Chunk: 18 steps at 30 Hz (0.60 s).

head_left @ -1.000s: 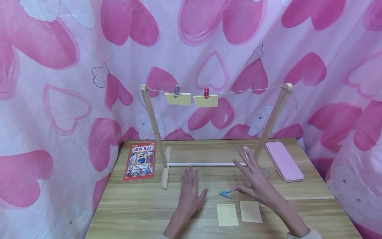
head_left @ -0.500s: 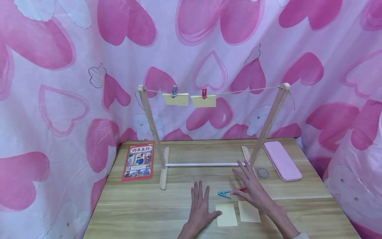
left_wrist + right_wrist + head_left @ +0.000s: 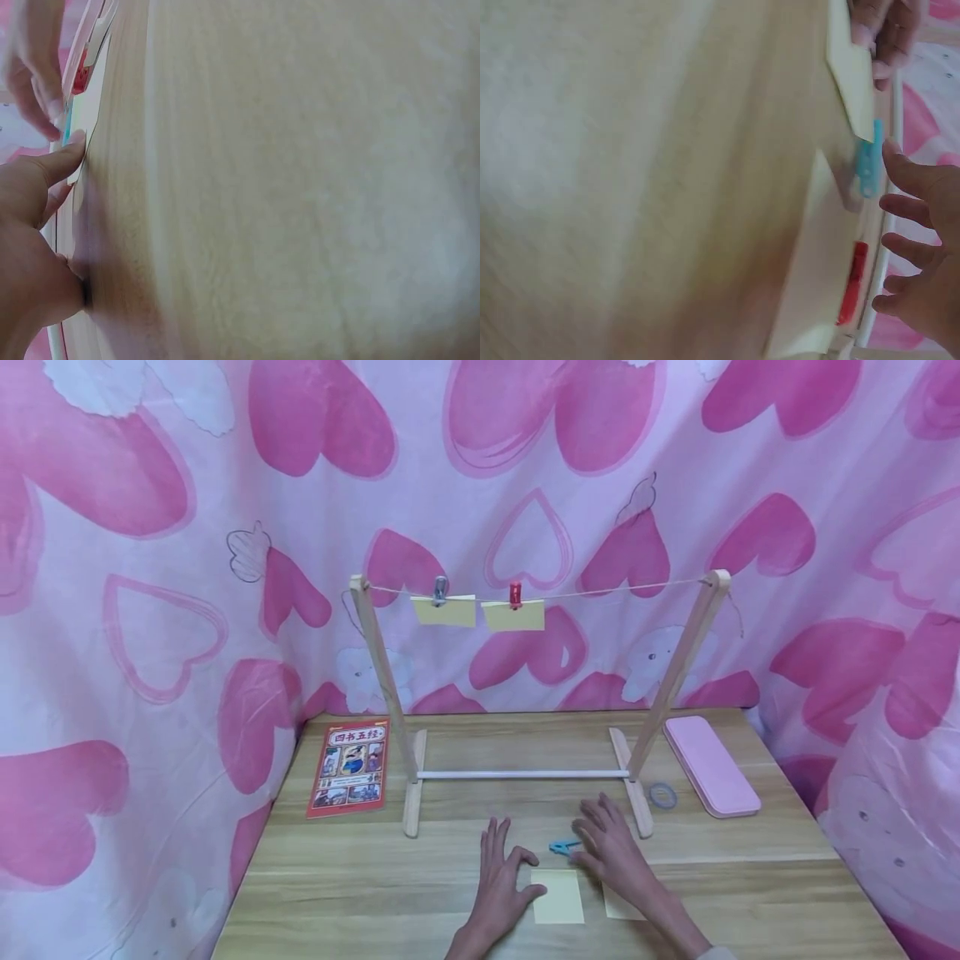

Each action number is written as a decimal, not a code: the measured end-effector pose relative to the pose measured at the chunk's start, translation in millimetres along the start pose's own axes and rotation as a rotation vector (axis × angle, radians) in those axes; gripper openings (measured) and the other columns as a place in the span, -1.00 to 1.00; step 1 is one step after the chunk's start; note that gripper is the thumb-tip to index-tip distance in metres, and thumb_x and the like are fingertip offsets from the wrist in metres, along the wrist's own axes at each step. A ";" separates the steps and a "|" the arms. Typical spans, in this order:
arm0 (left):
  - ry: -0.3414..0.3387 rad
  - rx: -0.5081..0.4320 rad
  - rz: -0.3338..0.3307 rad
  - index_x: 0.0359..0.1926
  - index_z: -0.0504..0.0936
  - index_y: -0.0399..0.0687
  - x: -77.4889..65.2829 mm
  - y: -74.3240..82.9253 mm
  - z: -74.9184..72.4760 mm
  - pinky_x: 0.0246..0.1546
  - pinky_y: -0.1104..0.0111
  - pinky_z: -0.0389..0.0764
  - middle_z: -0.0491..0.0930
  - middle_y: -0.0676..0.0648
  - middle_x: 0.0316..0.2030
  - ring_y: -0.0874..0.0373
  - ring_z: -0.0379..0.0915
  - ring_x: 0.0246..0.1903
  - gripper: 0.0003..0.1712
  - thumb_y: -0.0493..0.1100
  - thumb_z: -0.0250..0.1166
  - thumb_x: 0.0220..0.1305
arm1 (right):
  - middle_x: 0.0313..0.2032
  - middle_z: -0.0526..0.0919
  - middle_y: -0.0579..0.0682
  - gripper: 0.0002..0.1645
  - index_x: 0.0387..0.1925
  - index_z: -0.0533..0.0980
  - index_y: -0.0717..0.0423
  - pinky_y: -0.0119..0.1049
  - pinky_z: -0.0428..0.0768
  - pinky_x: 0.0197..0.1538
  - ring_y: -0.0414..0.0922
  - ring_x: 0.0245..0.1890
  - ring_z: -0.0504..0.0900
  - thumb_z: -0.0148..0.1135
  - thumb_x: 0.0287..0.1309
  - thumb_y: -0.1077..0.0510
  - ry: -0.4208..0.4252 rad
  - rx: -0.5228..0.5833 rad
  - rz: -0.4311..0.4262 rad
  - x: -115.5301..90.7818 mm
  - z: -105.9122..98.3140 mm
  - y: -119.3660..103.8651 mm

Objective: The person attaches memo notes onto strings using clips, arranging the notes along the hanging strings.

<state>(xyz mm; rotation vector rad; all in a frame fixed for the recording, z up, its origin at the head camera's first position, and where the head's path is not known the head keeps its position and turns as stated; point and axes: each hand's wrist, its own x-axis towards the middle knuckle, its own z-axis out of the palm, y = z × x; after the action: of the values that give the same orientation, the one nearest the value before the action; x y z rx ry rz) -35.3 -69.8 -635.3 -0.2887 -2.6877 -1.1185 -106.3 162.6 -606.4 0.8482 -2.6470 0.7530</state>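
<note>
My left hand (image 3: 495, 889) has thumb and index finger bent at the left edge of a pale yellow sticky note (image 3: 562, 902), seemingly pinching it. In the left wrist view, that thumb (image 3: 75, 139) lies on the note. My right hand (image 3: 615, 843) hovers beside a small blue clothespin (image 3: 562, 847) with its fingers apart, holding nothing; the right wrist view shows a gap between them. A second sticky note (image 3: 619, 905) is partly covered by the right forearm. A red clothespin (image 3: 853, 285), hidden in the head view, lies beyond that note in the right wrist view.
A wooden stand (image 3: 384, 677) holds a string (image 3: 622, 588) with two yellow notes hung by a grey clip (image 3: 440, 590) and a red clip (image 3: 515, 595). A red book (image 3: 348, 768) lies left; a tape ring (image 3: 663, 795) and pink case (image 3: 711, 767) lie right.
My left hand moved right to the nearer-left note and bent its index finger; the note shifted slightly left. My right hand came back from the stand's right foot, down toward the blue clothespin.
</note>
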 end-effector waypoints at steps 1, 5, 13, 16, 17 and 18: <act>-0.008 -0.009 -0.014 -0.16 0.70 0.07 0.3 -0.6 0.1 0.67 -0.22 -0.09 0.28 -0.44 0.57 -0.51 0.00 0.63 -0.60 -0.03 0.71 0.06 | 0.28 0.62 0.42 -0.44 -0.04 0.73 0.22 0.61 0.36 0.37 0.60 0.43 0.39 0.77 -0.10 0.12 -0.019 -0.003 0.013 -1.4 1.7 -0.6; -0.002 -0.008 -0.035 -0.28 0.69 0.02 1.4 -1.4 0.4 0.54 -0.41 0.12 0.33 -0.42 0.54 -0.50 0.06 0.61 -0.64 -0.04 0.72 0.04 | 0.33 0.59 0.40 -0.51 -0.08 0.72 0.15 0.66 0.37 0.32 0.60 0.47 0.35 0.77 -0.06 0.17 -0.090 0.014 0.091 -4.9 4.4 -4.6; -0.033 0.052 -0.061 -0.31 0.72 -0.01 1.8 2.6 -2.6 0.57 -0.34 0.20 0.42 -0.29 0.47 -0.37 0.15 0.58 -0.81 -0.15 0.61 0.23 | 0.32 0.60 0.38 -0.54 -0.10 0.68 0.13 0.69 0.36 0.30 0.58 0.50 0.33 0.74 -0.04 0.26 -0.080 0.037 0.138 -8.0 10.7 -5.1; -0.043 0.034 -0.066 -0.28 0.73 0.01 3.0 5.3 -5.3 0.58 -0.34 0.17 0.44 -0.25 0.44 -0.32 0.19 0.56 -0.88 -0.26 0.52 0.32 | 0.29 0.63 0.37 -0.54 -0.12 0.67 0.12 0.68 0.38 0.30 0.57 0.48 0.36 0.74 -0.05 0.27 -0.044 0.039 0.123 -9.1 13.0 -4.7; -0.041 0.017 -0.073 -0.26 0.73 0.01 3.5 6.7 -6.9 0.57 -0.30 0.22 0.45 -0.22 0.42 -0.27 0.22 0.53 -0.89 -0.28 0.50 0.34 | 0.28 0.63 0.37 -0.54 -0.13 0.67 0.13 0.66 0.39 0.31 0.57 0.47 0.37 0.74 -0.07 0.28 -0.031 0.037 0.112 -9.4 13.5 -4.5; -0.037 0.001 -0.080 -0.25 0.73 0.03 4.0 7.7 -8.4 0.54 -0.24 0.29 0.48 -0.18 0.39 -0.22 0.27 0.49 -0.88 -0.29 0.48 0.36 | 0.27 0.64 0.37 -0.54 -0.13 0.67 0.13 0.65 0.40 0.31 0.57 0.45 0.38 0.75 -0.08 0.29 -0.017 0.032 0.099 -9.8 14.2 -4.2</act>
<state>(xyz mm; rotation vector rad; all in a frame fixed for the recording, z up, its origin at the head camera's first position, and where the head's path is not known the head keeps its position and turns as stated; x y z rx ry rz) -36.1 -70.1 -623.2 -0.2046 -2.7544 -1.1447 -97.2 156.5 -620.3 0.7388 -2.7161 0.8184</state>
